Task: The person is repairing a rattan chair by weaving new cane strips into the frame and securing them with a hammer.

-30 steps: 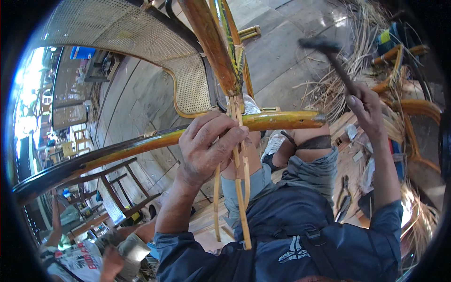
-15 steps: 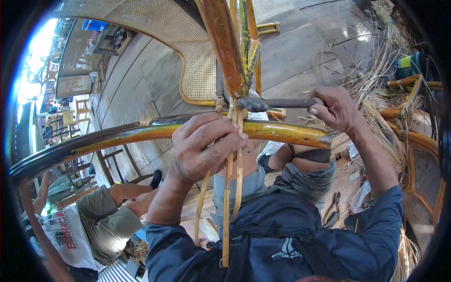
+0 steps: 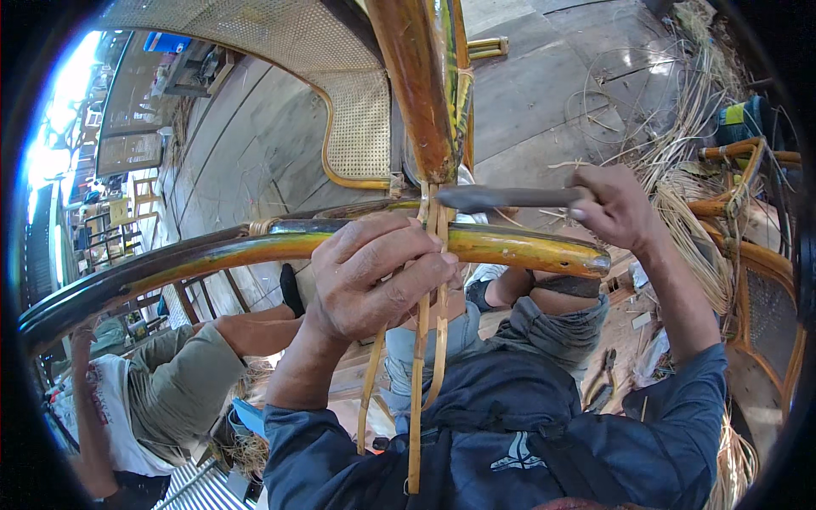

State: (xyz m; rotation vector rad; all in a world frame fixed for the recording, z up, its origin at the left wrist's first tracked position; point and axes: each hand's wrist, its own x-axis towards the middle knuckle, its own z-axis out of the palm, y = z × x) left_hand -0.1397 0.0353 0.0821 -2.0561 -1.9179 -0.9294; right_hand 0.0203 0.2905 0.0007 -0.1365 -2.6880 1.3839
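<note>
My left hand point(image 3: 378, 276) is closed over a curved, glossy brown-and-yellow rattan pole point(image 3: 527, 249), pinching flat cane strips point(image 3: 417, 395) against it. The loose ends of the strips hang down over my lap. Above the hand, the strips run up to the end of a thick upright rattan pole point(image 3: 416, 93). In my right hand point(image 3: 616, 208) is a hammer point(image 3: 510, 198), held level by its handle. Its dark head lies beside the strips, just below the upright pole's end; whether it touches them I cannot tell.
A woven cane panel point(image 3: 361, 127) stands beyond the poles. Long loose cane strands point(image 3: 680, 187) are heaped at the right, near a rattan chair frame point(image 3: 748, 246). Pliers point(image 3: 602, 382) lie by my right side. Another person in shorts point(image 3: 187, 382) sits at the left.
The hammer has swung slightly downward and now lies nearly level. The poles and my left hand have shifted slightly in the picture. The person at the left has moved their legs and leaned back.
</note>
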